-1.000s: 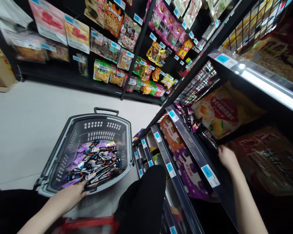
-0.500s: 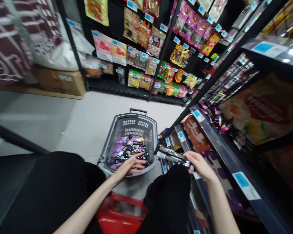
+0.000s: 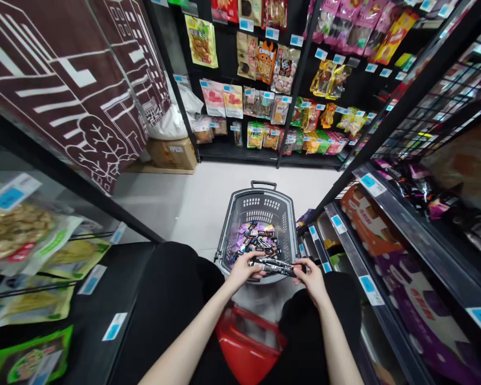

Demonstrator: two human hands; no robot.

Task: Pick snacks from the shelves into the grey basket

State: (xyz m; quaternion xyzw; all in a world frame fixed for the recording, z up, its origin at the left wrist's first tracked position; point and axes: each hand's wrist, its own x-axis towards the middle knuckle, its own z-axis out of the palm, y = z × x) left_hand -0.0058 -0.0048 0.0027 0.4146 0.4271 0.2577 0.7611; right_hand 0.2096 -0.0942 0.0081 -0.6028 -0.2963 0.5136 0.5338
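Several slim, shiny black snack packets (image 3: pixel 277 266) lie crosswise in a small bundle over the near rim of a grey shopping basket (image 3: pixel 223 227). My left hand (image 3: pixel 245 271) is closed on the bundle's left end, fingers curled around it. At the right end, my right hand (image 3: pixel 310 280) grips the same packets between thumb and fingers. Below and beyond them, a heap of small purple, black and orange wrapped snacks (image 3: pixel 256 236) covers the basket's floor. How many packets the bundle holds I cannot tell.
Beneath me is a red plastic stool (image 3: pixel 248 347). A shelf (image 3: pixel 369 262) with snack boxes runs close on my right, and a rack with hanging bags (image 3: pixel 8 305) on my left. Ahead stands a black snack rack (image 3: pixel 228 154), with a cardboard box (image 3: pixel 172 154) beside it.
My right hand has brought the black packets left from beside the shelf to over the basket's near rim. My left hand, earlier open above the basket, has closed on their other end. The view has shifted left.
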